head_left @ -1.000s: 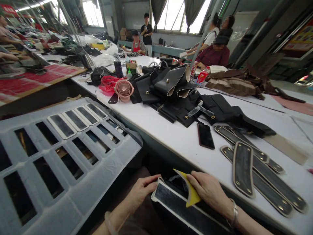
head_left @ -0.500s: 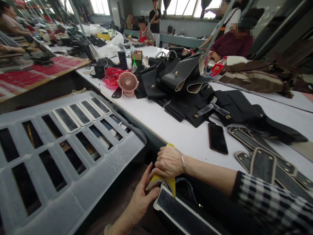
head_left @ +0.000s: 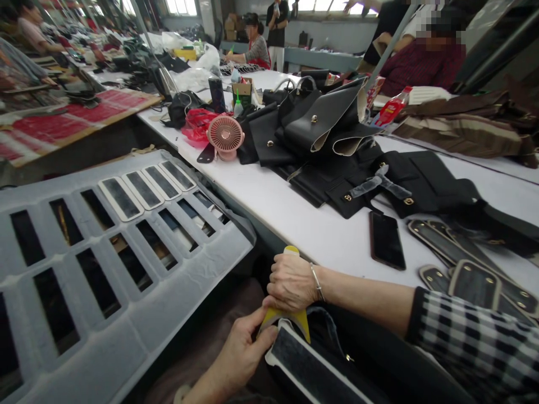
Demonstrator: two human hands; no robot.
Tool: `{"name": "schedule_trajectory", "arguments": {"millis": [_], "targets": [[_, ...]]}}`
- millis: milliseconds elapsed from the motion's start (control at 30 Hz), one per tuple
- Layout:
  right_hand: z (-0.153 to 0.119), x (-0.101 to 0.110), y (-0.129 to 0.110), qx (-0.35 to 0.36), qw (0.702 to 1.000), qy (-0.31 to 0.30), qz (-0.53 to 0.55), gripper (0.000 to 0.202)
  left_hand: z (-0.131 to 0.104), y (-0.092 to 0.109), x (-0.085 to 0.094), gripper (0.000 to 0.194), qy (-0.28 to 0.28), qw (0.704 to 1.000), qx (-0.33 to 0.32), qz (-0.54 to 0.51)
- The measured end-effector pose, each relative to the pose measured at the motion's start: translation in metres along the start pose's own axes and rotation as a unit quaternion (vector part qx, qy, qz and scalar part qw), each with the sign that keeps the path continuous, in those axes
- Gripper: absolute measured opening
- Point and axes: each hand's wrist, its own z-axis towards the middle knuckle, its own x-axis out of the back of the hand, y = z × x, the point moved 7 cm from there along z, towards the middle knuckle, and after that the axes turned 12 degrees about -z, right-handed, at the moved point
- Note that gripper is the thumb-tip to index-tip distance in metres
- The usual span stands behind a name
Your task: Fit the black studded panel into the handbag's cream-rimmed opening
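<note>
A yellow tool (head_left: pixel 301 321) with a flared lower edge meets the rounded end of a dark panel with a pale border (head_left: pixel 309 359), low in the middle of the view. My right hand (head_left: pixel 291 282) is wrapped round the tool's upper part, and its yellow top shows above the fist. My left hand (head_left: pixel 248 345) pinches the panel's near corner between thumb and forefinger, beside the tool's left tip. Under the panel lies black material (head_left: pixel 362 342) with a dark strap bearing a small gold fitting.
A grey tray with slots (head_left: pixel 168 314) stands at the left. On the white table (head_left: pixel 269 213) are a pink fan (head_left: pixel 226 137), black bag pieces (head_left: pixel 307 134), a phone (head_left: pixel 386 240) and studded straps (head_left: pixel 475 283). Several people are farther back.
The view has shifted slightly, so the table items appear farther right. My left forefinger has come down against the tool and my right hand, and now presses nearer the panel's end.
</note>
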Motion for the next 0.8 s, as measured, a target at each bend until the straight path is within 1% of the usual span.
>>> {"name": "schedule_trajectory", "arguments": {"millis": [167,300,567,800], "targets": [[-0.001,-0.002,-0.004,-0.006,1.000,-0.005,-0.006,0.046,-0.001,0.007,-0.001,0.032,-0.002,0.998,0.006,0.060],[-0.003,-0.006,-0.006,-0.030,0.999,-0.009,-0.009,0.050,-0.002,0.011,-0.001,0.030,-0.002,0.994,0.006,0.114],[-0.008,-0.007,-0.006,-0.067,0.997,-0.029,-0.003,0.051,0.000,0.015,-0.002,0.027,-0.023,0.991,-0.016,0.133],[-0.020,-0.011,-0.014,-0.137,0.989,-0.056,0.010,0.052,-0.001,0.022,-0.004,0.024,-0.037,0.985,-0.026,0.165]]}}
